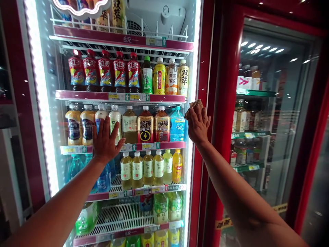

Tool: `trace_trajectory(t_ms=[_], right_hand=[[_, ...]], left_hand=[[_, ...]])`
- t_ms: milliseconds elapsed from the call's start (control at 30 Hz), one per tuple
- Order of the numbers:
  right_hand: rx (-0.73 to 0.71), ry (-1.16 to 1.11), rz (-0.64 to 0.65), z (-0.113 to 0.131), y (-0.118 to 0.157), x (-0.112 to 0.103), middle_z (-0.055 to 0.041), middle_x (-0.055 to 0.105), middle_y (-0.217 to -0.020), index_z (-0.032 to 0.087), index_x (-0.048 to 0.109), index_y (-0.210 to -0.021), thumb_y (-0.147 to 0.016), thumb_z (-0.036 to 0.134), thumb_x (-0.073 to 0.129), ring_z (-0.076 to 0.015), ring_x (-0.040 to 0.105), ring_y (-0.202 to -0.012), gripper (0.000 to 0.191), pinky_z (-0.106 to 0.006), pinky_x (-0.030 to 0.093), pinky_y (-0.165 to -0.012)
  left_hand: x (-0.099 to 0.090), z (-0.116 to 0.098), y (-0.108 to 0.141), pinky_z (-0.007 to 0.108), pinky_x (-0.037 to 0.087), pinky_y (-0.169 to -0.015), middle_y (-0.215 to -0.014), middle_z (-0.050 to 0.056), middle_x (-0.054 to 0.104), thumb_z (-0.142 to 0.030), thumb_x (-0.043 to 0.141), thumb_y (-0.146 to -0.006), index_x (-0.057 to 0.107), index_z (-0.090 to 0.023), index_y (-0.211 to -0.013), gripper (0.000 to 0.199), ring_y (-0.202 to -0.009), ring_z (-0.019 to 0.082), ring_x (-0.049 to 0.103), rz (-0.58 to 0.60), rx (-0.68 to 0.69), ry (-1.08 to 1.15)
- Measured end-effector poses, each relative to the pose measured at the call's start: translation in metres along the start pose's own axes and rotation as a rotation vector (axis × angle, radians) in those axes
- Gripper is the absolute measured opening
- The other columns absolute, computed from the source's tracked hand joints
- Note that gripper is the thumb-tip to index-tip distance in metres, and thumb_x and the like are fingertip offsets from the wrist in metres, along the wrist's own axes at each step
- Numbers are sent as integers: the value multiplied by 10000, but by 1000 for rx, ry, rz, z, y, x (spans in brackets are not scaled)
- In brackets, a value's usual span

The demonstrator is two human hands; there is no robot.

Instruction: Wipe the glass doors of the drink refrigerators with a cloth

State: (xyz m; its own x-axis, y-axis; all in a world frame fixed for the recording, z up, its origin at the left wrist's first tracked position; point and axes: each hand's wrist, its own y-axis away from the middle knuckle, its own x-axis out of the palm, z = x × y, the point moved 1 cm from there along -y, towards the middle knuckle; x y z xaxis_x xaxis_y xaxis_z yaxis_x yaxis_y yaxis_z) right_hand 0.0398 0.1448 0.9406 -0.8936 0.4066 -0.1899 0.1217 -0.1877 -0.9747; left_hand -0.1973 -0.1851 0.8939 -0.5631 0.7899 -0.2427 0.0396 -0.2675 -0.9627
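My left hand (106, 140) is spread flat, fingers upward, in front of the third shelf of drink bottles; it seems to rest on the clear glass door of the lit drinks fridge. It holds nothing and covers part of a white-capped bottle (114, 118). Over by the right edge of the door, my right hand (198, 125) presses a crumpled brownish cloth (194, 104) beside the bright light strip (193, 68). The palm side and most of the cloth are hidden under the fingers. A blue bottle (177, 125) stands behind the glass just left of this hand.
Red-capped bottles (105, 70) line the second shelf, and pale tea bottles (148, 168) stand on the fourth. A red door frame (205, 51) borders the fridge. To the right is a second glass-fronted fridge (257, 113) with shelved drinks.
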Motion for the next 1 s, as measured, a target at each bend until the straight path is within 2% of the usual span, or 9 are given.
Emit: trace_trajectory(t_ms=[133,233,300,400,533,633,767,900,1000], right_hand=[[-145,-14,70,-6,41,0,1,359,-1673,351,416,-1569,-1048,324,370,-268,163,-1592,524,-575,180,-1261],[-76,-26,73,-18,64,1,-18,370,-1666,350,395,-1578,-1046,313,357,-271,173,-1588,534,-588,189,-1249],[41,-58,39,-21,63,3,-46,347,-1677,319,409,-1574,-1041,325,349,-292,160,-1589,537,-622,183,-1236],[179,-108,-2,-8,51,9,-76,298,-1695,281,417,-1572,-1021,345,371,-330,128,-1591,557,-685,144,-1217],[80,-119,33,10,65,13,-50,308,-1693,303,442,-1556,-1029,337,351,-299,113,-1595,536,-653,111,-1238],[2,-106,69,-2,90,12,-58,336,-1679,288,446,-1553,-1028,327,330,-282,131,-1593,539,-618,124,-1250],[151,-104,44,-21,93,12,-107,312,-1682,244,400,-1580,-996,355,340,-328,126,-1587,598,-668,154,-1223],[310,-95,1,7,75,19,-117,246,-1704,252,333,-1611,-985,433,366,-364,94,-1582,652,-738,118,-1188],[203,-72,42,34,77,22,-92,257,-1704,268,346,-1605,-994,422,364,-346,88,-1587,630,-719,103,-1203]], left_hand=[[-2,-2,1,627,43,-1275,-1737,75,12,-496,531,-974,226,-288,-1639,760,-1602,340,46,-10,20,-19],[-5,-5,2,629,74,-1273,-1738,71,-22,-453,545,-986,197,-277,-1640,761,-1603,339,46,-27,59,-65],[-6,-6,3,624,85,-1274,-1737,71,-33,-440,550,-989,213,-258,-1632,748,-1603,339,49,-37,72,-88],[-5,-4,4,616,96,-1274,-1737,77,-19,-443,560,-981,269,-225,-1612,728,-1602,338,63,-48,80,-103],[-3,-1,5,610,96,-1274,-1737,83,14,-453,570,-971,317,-204,-1592,716,-1600,336,86,-65,85,-85],[-2,-1,6,611,79,-1275,-1736,79,27,-459,570,-967,344,-203,-1581,703,-1601,334,88,-45,56,-51],[-1,-1,6,607,63,-1278,-1735,80,51,-471,567,-959,372,-201,-1567,694,-1600,335,95,-25,25,-16],[2,3,8,605,71,-1278,-1739,76,59,-493,608,-929,357,-220,-1570,740,-1592,346,133,-64,59,-10],[5,7,9,600,79,-1280,-1743,66,45,-505,655,-898,336,-240,-1577,796,-1587,358,151,-110,113,-2]])
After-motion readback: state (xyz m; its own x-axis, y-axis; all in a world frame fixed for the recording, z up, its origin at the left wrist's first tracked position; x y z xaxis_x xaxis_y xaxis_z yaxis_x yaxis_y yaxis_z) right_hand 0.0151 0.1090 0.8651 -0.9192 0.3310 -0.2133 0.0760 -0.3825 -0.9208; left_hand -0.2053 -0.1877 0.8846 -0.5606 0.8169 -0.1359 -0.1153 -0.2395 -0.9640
